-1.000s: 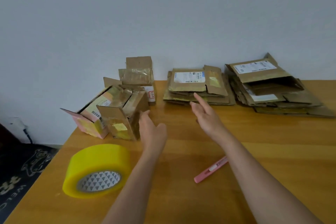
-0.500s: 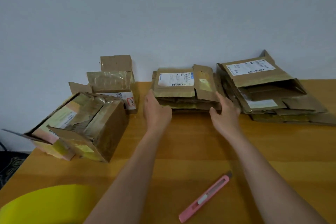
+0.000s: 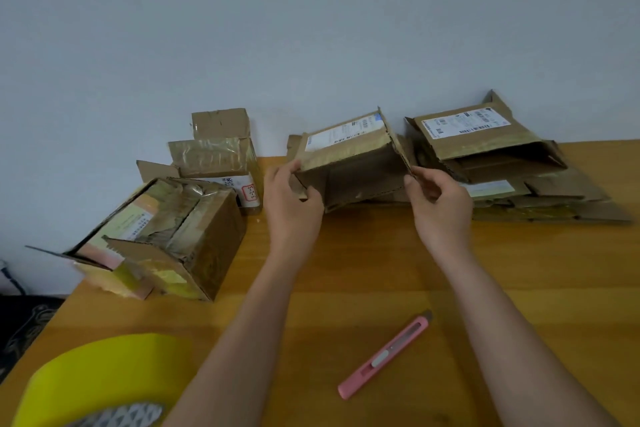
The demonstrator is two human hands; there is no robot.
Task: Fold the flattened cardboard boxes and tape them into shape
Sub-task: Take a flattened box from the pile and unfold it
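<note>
Brown labelled cardboard box (image 3: 349, 163), apparently half-opened, tilted above stack.

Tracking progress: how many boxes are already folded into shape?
2: a large box at the table's left, a smaller box behind it by the wall. A third is opening in the hands.

I can read only a red-boxed "3-2-3" on the small box (image 3: 250, 191) by the wall. Print on the other boxes' labels is too blurred.

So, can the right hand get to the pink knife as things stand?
Probably yes, once free: the pink knife lies bare on the table near the right forearm, but the right hand now grips the cardboard box.
</note>
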